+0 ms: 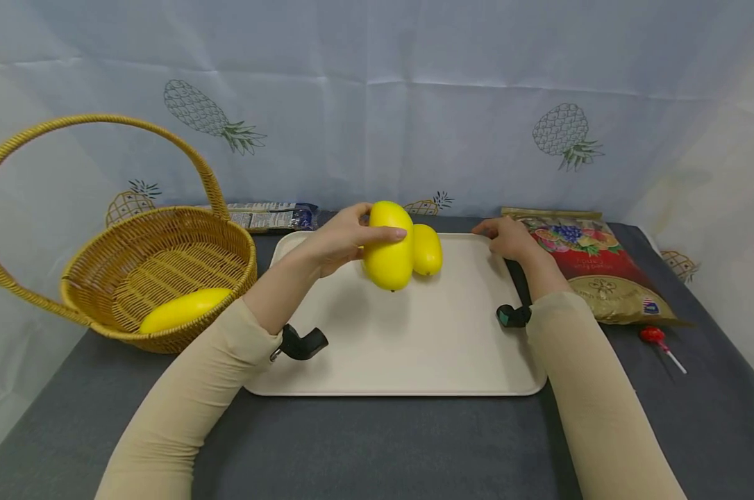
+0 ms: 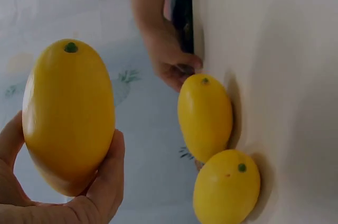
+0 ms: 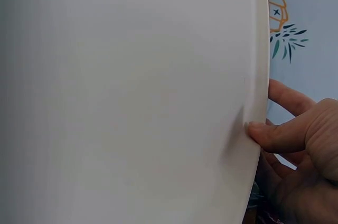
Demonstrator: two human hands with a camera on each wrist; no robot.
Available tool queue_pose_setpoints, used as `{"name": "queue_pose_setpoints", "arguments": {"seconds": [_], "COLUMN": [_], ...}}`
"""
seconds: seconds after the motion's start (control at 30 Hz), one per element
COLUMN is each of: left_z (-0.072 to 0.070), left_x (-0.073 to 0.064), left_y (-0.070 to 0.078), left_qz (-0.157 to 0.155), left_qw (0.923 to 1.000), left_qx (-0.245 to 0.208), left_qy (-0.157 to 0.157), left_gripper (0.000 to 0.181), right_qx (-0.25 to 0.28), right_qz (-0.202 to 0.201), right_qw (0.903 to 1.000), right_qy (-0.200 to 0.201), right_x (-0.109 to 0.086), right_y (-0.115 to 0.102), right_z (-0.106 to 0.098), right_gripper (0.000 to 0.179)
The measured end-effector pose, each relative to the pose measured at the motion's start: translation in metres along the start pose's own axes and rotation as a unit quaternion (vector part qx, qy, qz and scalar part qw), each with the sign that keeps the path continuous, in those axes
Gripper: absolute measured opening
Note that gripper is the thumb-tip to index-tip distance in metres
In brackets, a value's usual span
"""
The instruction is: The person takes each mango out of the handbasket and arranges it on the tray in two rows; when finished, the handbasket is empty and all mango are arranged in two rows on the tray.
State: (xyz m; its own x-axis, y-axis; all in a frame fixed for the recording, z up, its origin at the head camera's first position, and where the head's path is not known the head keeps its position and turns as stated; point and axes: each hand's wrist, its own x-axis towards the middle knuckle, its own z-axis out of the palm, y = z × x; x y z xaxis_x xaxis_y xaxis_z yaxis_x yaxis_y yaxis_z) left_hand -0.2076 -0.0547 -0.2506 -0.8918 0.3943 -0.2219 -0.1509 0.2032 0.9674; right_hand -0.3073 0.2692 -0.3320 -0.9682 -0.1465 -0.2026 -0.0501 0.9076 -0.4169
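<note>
A dark grey cloth covers the table, and a pale sheet printed with pineapples hangs behind it. The left hand holds a yellow mango in the air above the far part of a cream tray, thumb along one side and fingers curled round the other; the left wrist view shows its green stem dot turned away from the palm. Two more mangoes lie side by side on the tray just beyond it, at the far edge. The right hand pinches the tray's far right rim, thumb pressed on the upper face and fingers curled beneath, the forearm stretched along the tray's right side. To the left stands a woven basket with a tall handle, and another mango lies inside it. Right of the tray lies a red and gold bag printed with fruit; its writing is too small to read. A red lollipop lies near it. A dark packet lies behind the basket, its label illegible.
</note>
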Motion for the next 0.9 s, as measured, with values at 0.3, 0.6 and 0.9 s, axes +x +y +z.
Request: {"name": "queue_pose_setpoints", "arguments": {"seconds": [0.3,0.6,0.9], "left_z": [0.028,0.051,0.065], "left_x": [0.012,0.018,0.017], "left_y": [-0.016,-0.037,-0.047], "left_qz": [-0.027,-0.052,-0.068], "left_qw": [0.9995,0.9985,0.9956], "left_qx": [-0.011,-0.001,0.052], "left_qy": [-0.016,-0.019,-0.038], "left_gripper": [0.069,0.065,0.067], "right_qx": [0.003,-0.006,-0.011], "right_qz": [-0.002,-0.007,-0.011], "right_qw": [1.0000,0.9999,0.9997], "right_qy": [-0.001,0.009,0.016], "right_x": [-0.001,0.001,0.000], "right_y": [0.000,0.000,0.000], "right_z": [0.000,0.000,0.001], "right_gripper": [0.056,0.055,0.054]}}
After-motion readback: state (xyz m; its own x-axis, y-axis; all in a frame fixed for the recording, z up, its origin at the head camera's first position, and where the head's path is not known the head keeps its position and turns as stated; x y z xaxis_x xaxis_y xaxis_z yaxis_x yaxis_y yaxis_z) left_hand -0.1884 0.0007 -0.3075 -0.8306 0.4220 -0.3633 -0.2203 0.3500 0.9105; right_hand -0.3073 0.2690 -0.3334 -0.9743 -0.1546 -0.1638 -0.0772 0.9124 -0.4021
